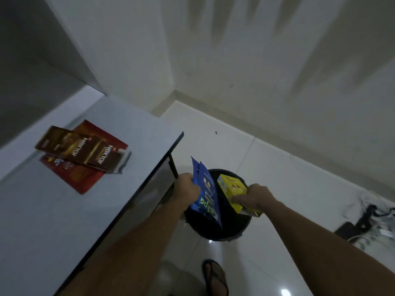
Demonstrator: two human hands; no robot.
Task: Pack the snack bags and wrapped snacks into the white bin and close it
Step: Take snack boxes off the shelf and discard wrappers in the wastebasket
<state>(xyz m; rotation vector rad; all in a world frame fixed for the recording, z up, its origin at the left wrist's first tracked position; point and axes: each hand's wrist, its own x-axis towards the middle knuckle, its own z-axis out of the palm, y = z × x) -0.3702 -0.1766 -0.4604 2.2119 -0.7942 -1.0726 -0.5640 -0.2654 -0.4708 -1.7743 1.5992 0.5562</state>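
My left hand (pixel 188 189) grips blue snack bags (pixel 207 193), held upright over the open mouth of a round bin (pixel 235 231) that stands on the floor; its inside looks dark. My right hand (pixel 254 196) holds a yellow snack box (pixel 232 188) over the same opening, just right of the blue bags. On the table to the left lie two brown wrapped snacks (pixel 79 151) on top of red snack bags (pixel 83 178).
The pale table (pixel 64 221) fills the left, its edge running beside the bin. White tiled floor surrounds the bin. Dark cables and devices (pixel 367 223) lie at the right. My foot in a sandal (pixel 214 276) stands below the bin.
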